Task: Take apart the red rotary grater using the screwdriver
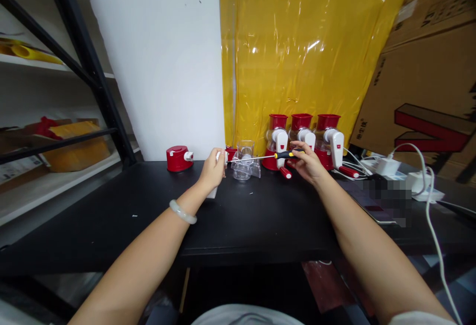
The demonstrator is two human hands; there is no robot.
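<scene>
Screwdriver: the screwdriver (289, 155) lies between the two hands, its handle at the right hand (308, 163) and its shaft reaching across to the left hand (213, 169).
Long axis: nearly level from side to side, the tip end slightly lower than the handle.
Tip: at or just beside the upper part of the white piece (212, 194) — whether it is seated in anything is too small to tell.
White piece: in the left hand, above the counter (148, 206), its lower end showing beneath the palm.
Left fingers: curled closed around the white piece, with little or no gap showing; the far side of the grip is hidden.
Right fingers: drawn in on the rear of the screwdriver's handle, thumb side below, the others loosely bent above — a light hold rather than a full fist.
Nearer hand: the right for the handle, the left for the tip.
Clear plastic parts: the clear parts (243, 170) stand beyond the shaft, between the hands.
Red base: the red base (179, 160) sits on the counter, left of the left hand.
Red-and-white grinders: three grinders (281, 141) stand in a row behind and around the right hand.
</scene>
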